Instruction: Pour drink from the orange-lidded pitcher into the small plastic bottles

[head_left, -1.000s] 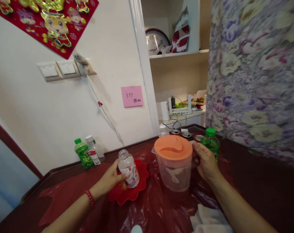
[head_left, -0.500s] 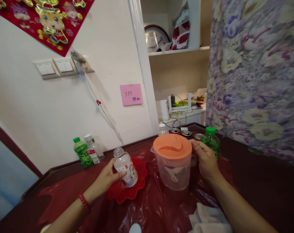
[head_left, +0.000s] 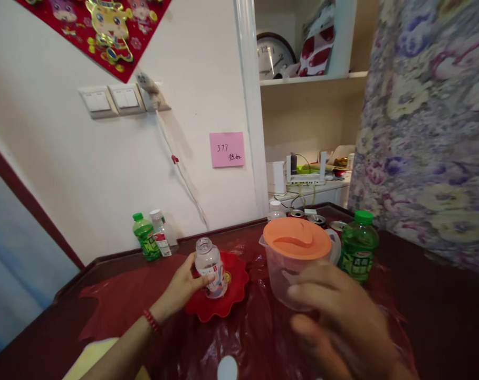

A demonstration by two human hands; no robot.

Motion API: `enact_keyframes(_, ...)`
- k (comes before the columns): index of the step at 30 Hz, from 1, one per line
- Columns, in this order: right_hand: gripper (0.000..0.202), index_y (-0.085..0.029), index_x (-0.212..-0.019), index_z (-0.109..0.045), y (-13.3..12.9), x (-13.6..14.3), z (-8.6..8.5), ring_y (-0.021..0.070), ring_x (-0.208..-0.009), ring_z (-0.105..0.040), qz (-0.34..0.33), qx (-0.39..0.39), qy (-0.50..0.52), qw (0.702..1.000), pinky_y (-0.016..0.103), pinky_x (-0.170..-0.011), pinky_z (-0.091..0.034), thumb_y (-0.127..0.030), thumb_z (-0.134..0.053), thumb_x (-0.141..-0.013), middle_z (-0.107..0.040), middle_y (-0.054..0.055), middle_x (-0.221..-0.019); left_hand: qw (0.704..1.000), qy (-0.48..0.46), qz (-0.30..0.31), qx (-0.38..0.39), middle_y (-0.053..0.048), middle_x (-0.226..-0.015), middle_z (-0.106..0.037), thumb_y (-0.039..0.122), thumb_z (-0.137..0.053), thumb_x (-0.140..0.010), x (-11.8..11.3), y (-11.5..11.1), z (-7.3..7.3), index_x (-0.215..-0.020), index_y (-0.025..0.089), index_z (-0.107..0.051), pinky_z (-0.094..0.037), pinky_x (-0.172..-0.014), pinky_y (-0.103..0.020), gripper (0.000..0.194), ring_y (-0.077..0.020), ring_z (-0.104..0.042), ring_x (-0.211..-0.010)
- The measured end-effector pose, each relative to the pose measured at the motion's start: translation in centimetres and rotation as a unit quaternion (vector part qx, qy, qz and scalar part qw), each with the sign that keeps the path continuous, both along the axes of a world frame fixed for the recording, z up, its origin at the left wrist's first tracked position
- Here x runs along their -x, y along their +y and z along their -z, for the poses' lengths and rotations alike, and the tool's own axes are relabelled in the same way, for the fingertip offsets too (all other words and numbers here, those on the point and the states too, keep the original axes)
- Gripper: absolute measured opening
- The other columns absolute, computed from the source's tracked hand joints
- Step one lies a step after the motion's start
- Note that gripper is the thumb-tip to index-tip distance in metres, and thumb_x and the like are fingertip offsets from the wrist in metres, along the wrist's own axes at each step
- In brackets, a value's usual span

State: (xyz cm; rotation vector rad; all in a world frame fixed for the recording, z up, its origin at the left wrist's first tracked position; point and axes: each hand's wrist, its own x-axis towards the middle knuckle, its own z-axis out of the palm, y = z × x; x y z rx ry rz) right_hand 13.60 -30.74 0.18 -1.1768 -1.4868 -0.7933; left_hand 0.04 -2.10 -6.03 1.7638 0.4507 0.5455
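My left hand [head_left: 192,279] is wrapped round a clear uncapped bottle [head_left: 211,266] with a printed label, upright over a red scalloped plate [head_left: 235,287]. A clear pitcher [head_left: 277,269] with an orange lid [head_left: 297,238] stands right of the plate. In front of the pitcher is my right hand [head_left: 334,311], blurred, its fingers apart and nothing seen between them; it hides part of the pitcher. A white round cap [head_left: 227,368] lies near the bottom edge.
At the left stand a green bottle [head_left: 146,237] and a clear bottle [head_left: 161,232]. Behind the pitcher are cans [head_left: 316,219] and a small clear bottle [head_left: 276,210]. Right of it stands another green bottle [head_left: 359,248]. A yellow cloth [head_left: 93,356] lies at lower left.
My right hand has let go of the pitcher's handle and moved nearer the camera, in front of the pitcher. My left hand still holds the bottle. The view has shifted left.
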Motion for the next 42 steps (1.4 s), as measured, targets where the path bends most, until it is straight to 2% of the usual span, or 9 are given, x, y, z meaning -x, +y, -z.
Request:
enact_keyframes(4, 0.012, -0.017, -0.085, -0.059, 3.2, 2.4, 1.2, 0.0134, -0.065, -0.050, -0.057, 0.214, -0.038, 0.974, 0.028, -0.057, -0.036, -0.026, -0.057, -0.093, -0.056, 0.001, -0.074, 1.000, -0.008, 0.008, -0.012, -0.014, -0.131, -0.061, 0.042, -0.079, -0.073, 0.0, 0.4, 1.1, -0.130, 0.017, -0.044, -0.050, -0.100, -0.045, 0.072, -0.0321, -0.059, -0.119)
enact_keyframes(9, 0.020, -0.026, -0.093, -0.066, 6.7, 3.7, 5.5, 0.0183, -0.083, -0.057, -0.054, 0.513, -0.154, 0.843, 0.031, -0.070, -0.043, -0.040, -0.075, -0.080, -0.063, -0.002, -0.090, 0.999, -0.019, 0.024, -0.011, -0.014, -0.139, -0.054, 0.043, -0.076, -0.077, 0.1, 0.2, 2.1, -0.137, 0.019, -0.036, -0.045, -0.105, -0.043, 0.076, -0.0308, -0.054, -0.126)
enact_keyframes(16, 0.013, -0.031, -0.097, -0.072, 8.6, 4.9, 10.1, 0.0205, -0.086, -0.058, -0.039, 0.581, -0.213, 0.785, 0.038, -0.080, -0.048, -0.039, -0.064, -0.090, -0.061, 0.002, -0.091, 0.998, -0.039, 0.050, -0.001, -0.012, -0.133, -0.058, 0.038, -0.076, -0.077, 0.1, 0.0, 2.3, -0.138, 0.019, -0.035, -0.040, -0.109, -0.043, 0.076, -0.0289, -0.053, -0.126)
enact_keyframes(21, 0.010, -0.025, -0.092, -0.072, 9.2, 5.4, 11.7, 0.0220, -0.090, -0.057, -0.024, 0.646, -0.119, 0.753, 0.042, -0.089, -0.046, -0.032, -0.065, -0.089, -0.063, 0.005, -0.094, 0.997, -0.059, 0.057, -0.006, -0.011, -0.132, -0.058, 0.034, -0.075, -0.076, 0.1, -0.1, 2.4, -0.136, 0.019, -0.038, -0.039, -0.109, -0.043, 0.072, -0.0271, -0.053, -0.124)
enact_keyframes(29, 0.010, -0.028, -0.097, -0.068, 8.5, 3.3, 16.2, 0.0184, -0.092, -0.060, -0.046, 0.631, -0.011, 0.774, 0.030, -0.091, -0.043, -0.031, -0.061, -0.090, -0.065, 0.001, -0.096, 0.995, -0.078, 0.057, -0.005, -0.012, -0.134, -0.056, 0.025, -0.077, -0.071, 0.2, -0.3, 2.7, -0.135, 0.019, -0.040, -0.039, -0.108, -0.041, 0.074, -0.0270, -0.053, -0.123)
enact_keyframes(32, 0.015, -0.027, -0.105, -0.064, 8.5, 2.9, 12.7, 0.0189, -0.092, -0.061, -0.034, 0.616, -0.030, 0.786, 0.029, -0.086, -0.046, -0.028, -0.059, -0.091, -0.066, 0.003, -0.100, 0.996, -0.069, 0.052, -0.008, -0.013, -0.134, -0.056, 0.023, -0.076, -0.071, 0.2, -0.3, 2.9, -0.136, 0.018, -0.040, -0.040, -0.106, -0.042, 0.074, -0.0275, -0.054, -0.122)
enact_keyframes(34, 0.026, -0.028, -0.113, -0.061, 8.5, 2.7, 8.0, 0.0192, -0.098, -0.060, -0.090, 0.584, -0.072, 0.803, 0.028, -0.084, -0.046, -0.026, -0.063, -0.088, -0.064, 0.003, -0.111, 0.997, -0.061, 0.035, -0.027, -0.013, -0.134, -0.056, 0.022, -0.076, -0.070, 0.3, -0.4, 3.0, -0.136, 0.018, -0.041, -0.038, -0.108, -0.042, 0.075, -0.0284, -0.052, -0.124)
enact_keyframes(38, 0.026, -0.022, -0.119, -0.056, 9.7, 1.9, -1.3, 0.0187, -0.109, -0.054, -0.056, 0.462, -0.031, 0.885, 0.030, -0.091, -0.044, -0.020, -0.050, -0.093, -0.059, 0.007, -0.119, 0.996, -0.067, 0.022, -0.060, -0.010, -0.133, -0.057, 0.023, -0.077, -0.069, 0.4, -0.4, 3.2, -0.136, 0.020, -0.043, -0.036, -0.108, -0.042, 0.075, -0.0286, -0.051, -0.124)
enact_keyframes(42, 0.022, -0.018, -0.110, -0.061, 13.4, 0.4, -4.6, 0.0230, -0.104, -0.055, 0.027, 0.399, -0.028, 0.916, 0.037, -0.091, -0.044, -0.024, -0.051, -0.091, -0.062, 0.010, -0.109, 0.994, -0.085, 0.015, -0.070, -0.009, -0.129, -0.060, 0.020, -0.077, -0.066, 0.4, -0.4, 3.7, -0.134, 0.022, -0.048, -0.038, -0.105, -0.040, 0.073, -0.0282, -0.053, -0.119)
